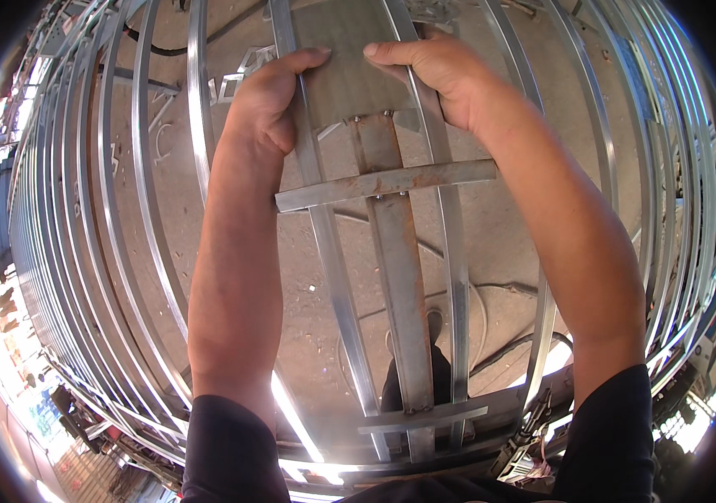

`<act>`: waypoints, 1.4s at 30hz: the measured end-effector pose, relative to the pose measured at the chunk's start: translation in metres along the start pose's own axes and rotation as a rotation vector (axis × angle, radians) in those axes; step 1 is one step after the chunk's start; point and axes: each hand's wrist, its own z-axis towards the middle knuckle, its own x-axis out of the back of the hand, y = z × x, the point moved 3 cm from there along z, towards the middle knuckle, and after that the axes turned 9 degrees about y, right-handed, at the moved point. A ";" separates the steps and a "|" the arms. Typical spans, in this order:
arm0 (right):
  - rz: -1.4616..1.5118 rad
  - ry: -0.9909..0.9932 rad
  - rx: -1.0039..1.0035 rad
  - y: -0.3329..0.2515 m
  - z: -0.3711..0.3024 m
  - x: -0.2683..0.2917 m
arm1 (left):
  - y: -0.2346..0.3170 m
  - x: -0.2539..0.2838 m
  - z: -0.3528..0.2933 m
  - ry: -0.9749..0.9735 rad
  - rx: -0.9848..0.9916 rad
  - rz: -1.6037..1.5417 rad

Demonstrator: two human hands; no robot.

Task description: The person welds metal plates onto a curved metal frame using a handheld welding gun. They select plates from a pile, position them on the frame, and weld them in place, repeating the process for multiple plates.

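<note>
My left hand (264, 105) is closed at the left edge of a flat grey metal plate (345, 71), its thumb lying on top. My right hand (450, 80) grips the opposite edge the same way. Both hands also meet the two silvery metal bars beside the plate; most of the fingers are hidden behind these. From the plate a long flat steel strip (395, 260) runs toward me, with weld spots at the joints. A rusty crosspiece (387, 184) lies across the strip and both bars. A shorter crosspiece (425, 417) sits at the near end.
Long parallel metal bars (152, 168) of a large frame stretch out on both sides. Under them is a dusty concrete floor (307, 318) with dark cables (509, 356) and metal offcuts (240, 75). One dark shoe (434, 323) shows below the strip.
</note>
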 end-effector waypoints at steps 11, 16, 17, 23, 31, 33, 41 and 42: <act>-0.064 -0.006 -0.052 0.007 0.019 0.006 | 0.000 -0.004 -0.006 0.017 -0.018 -0.008; -0.010 0.012 -0.005 0.007 0.015 0.002 | 0.001 0.000 -0.004 0.013 -0.014 -0.020; 0.009 0.018 0.010 0.007 0.014 0.002 | 0.001 0.000 -0.004 0.003 -0.023 -0.023; 0.001 0.004 0.017 0.008 0.020 0.005 | 0.001 -0.002 -0.005 -0.017 -0.018 -0.011; -0.018 -0.021 0.005 0.010 0.021 0.004 | -0.002 0.008 0.007 -0.037 -0.050 -0.046; 0.017 -0.011 0.014 0.011 0.022 0.005 | -0.001 0.006 0.005 -0.017 -0.046 -0.026; -0.554 0.436 0.785 -0.020 -0.057 0.056 | -0.004 0.004 0.017 -0.027 -0.070 0.004; -0.832 0.569 0.725 -0.029 -0.111 0.068 | -0.009 0.009 0.021 -0.025 -0.119 0.040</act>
